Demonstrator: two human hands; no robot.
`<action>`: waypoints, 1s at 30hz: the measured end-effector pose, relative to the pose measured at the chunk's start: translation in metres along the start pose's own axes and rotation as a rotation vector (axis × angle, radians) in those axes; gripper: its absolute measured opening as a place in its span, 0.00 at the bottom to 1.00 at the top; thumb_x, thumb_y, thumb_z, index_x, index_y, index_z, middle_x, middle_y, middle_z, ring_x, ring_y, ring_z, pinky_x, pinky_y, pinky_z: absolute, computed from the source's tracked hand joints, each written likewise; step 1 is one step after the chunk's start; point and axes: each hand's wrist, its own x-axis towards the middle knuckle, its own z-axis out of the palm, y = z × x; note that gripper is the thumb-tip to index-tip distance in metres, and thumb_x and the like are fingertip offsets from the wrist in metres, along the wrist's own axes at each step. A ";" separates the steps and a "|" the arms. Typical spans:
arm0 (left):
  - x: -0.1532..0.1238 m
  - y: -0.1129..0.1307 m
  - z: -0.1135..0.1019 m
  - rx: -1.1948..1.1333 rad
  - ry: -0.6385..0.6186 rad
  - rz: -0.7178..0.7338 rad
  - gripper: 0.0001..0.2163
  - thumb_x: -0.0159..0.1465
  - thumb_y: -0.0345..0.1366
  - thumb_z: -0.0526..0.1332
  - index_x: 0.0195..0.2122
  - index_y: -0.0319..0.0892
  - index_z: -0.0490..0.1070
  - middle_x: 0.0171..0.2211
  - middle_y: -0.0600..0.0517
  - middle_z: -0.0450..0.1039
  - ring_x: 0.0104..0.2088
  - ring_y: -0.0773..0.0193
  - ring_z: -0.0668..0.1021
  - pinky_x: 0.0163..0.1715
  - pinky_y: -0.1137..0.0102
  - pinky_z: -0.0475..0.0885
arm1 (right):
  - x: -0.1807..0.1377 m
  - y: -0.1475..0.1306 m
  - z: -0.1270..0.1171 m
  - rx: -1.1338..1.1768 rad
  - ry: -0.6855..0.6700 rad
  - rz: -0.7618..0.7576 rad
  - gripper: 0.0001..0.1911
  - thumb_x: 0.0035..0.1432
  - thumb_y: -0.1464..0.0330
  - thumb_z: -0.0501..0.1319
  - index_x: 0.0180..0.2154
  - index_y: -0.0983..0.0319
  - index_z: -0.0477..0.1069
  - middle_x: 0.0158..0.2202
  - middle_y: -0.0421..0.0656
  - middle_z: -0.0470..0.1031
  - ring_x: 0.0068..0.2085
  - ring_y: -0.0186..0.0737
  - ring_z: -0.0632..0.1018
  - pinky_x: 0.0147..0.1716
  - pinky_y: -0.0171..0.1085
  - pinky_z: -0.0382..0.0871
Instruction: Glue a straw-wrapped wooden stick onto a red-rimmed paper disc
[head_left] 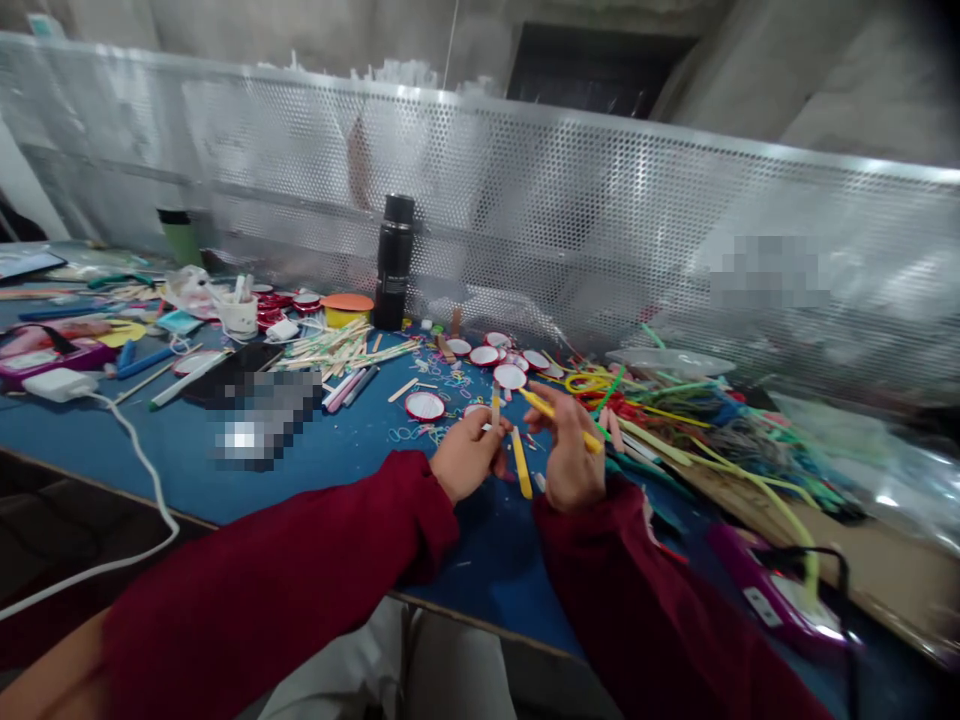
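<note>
Right grip (576,465) holds a yellow pen (540,404) (red-rimmed discs (511,377) crowd just beyond).

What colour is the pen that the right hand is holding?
The pen in the right hand is yellow; it shows in the head view.

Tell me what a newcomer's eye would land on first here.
Probably the tall black bottle, standing at the back of the blue table in front of the perforated metal panel. Next, the yellow marker in the right hand, near the middle of the picture. Then the purple power strip at the lower right.
</note>
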 end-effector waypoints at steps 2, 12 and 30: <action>0.000 -0.002 0.001 -0.003 0.006 0.000 0.05 0.69 0.36 0.51 0.38 0.42 0.64 0.12 0.61 0.62 0.13 0.70 0.63 0.18 0.76 0.55 | -0.002 -0.002 -0.002 -0.053 -0.043 -0.035 0.14 0.61 0.59 0.59 0.42 0.61 0.75 0.29 0.41 0.77 0.29 0.39 0.76 0.30 0.38 0.70; 0.000 -0.005 0.000 0.080 0.005 0.034 0.06 0.69 0.36 0.52 0.35 0.43 0.64 0.13 0.61 0.62 0.15 0.69 0.63 0.19 0.75 0.56 | -0.004 -0.003 -0.002 -0.185 -0.032 -0.080 0.07 0.56 0.64 0.62 0.28 0.58 0.68 0.22 0.36 0.72 0.22 0.36 0.73 0.22 0.36 0.65; 0.004 -0.016 -0.002 0.225 0.042 0.070 0.06 0.68 0.34 0.51 0.35 0.44 0.64 0.15 0.60 0.64 0.17 0.67 0.68 0.23 0.73 0.61 | -0.001 0.005 -0.006 -0.235 -0.055 -0.098 0.06 0.55 0.67 0.62 0.26 0.58 0.69 0.22 0.36 0.71 0.24 0.37 0.73 0.25 0.37 0.68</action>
